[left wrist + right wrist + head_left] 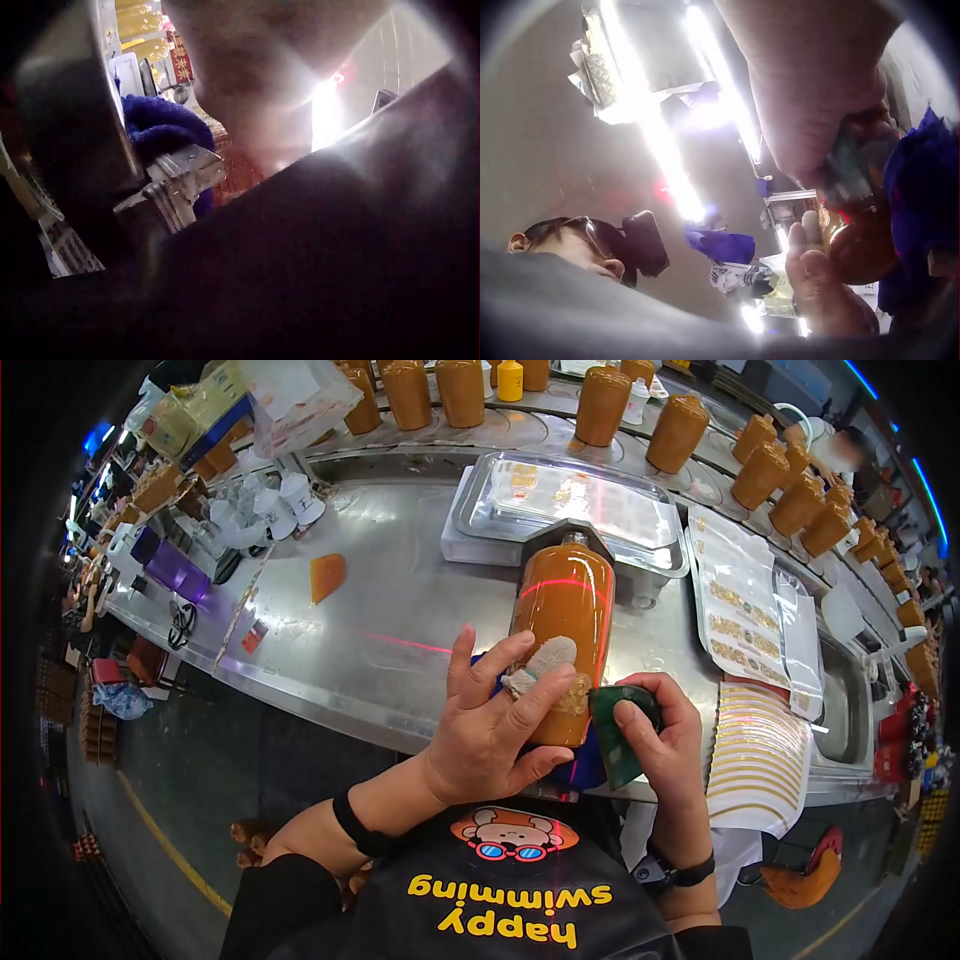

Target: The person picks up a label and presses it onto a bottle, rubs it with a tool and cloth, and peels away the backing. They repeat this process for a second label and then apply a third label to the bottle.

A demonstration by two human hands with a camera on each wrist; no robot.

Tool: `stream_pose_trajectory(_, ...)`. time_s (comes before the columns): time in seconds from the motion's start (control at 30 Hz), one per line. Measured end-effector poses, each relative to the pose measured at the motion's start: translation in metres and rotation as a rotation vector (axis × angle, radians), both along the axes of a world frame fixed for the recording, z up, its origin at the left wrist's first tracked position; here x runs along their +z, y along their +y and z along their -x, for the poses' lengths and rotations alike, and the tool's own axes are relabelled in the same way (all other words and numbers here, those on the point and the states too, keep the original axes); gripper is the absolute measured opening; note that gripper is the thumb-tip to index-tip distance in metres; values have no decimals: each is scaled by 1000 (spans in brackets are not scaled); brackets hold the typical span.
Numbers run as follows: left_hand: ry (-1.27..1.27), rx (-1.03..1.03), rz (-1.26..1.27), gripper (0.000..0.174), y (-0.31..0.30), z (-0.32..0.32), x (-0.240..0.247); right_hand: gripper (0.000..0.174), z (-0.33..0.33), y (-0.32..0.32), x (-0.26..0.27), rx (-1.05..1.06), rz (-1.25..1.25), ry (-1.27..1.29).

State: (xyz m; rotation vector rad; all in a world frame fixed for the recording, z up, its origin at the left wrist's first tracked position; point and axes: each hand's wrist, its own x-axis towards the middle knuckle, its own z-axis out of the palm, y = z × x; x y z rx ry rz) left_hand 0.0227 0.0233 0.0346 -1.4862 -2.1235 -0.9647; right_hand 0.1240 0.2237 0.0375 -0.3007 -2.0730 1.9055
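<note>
An amber-brown bottle (565, 600) lies with its neck away from the body, in a dark holder with blue cloth (169, 124) under it. The left hand (490, 720) is spread over the bottle's lower part, its fingers on the glass by a pale cloth piece (548, 660). A gold patterned decal (574, 698) sits on the bottle beside the left fingers. The right hand (668, 745) pinches a dark green flat scraper (618, 735) between thumb and fingers, its edge at the bottle's right side. In the right wrist view the bottle (862, 251) is partly hidden.
Behind the bottle is a clear tray (480, 510) with decal sheets. More gold decal sheets (740, 610) lie at right, near a sink (845, 705). Brown bottles (678, 432) line the far conveyor. An amber piece (326, 576) and a purple bottle (170, 565) are at left.
</note>
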Motion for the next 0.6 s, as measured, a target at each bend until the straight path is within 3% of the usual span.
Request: stream_pose_trajectory(0.6, 81, 11, 69, 53, 3, -5, -3, 19, -2, 1, 4, 61, -1, -32)
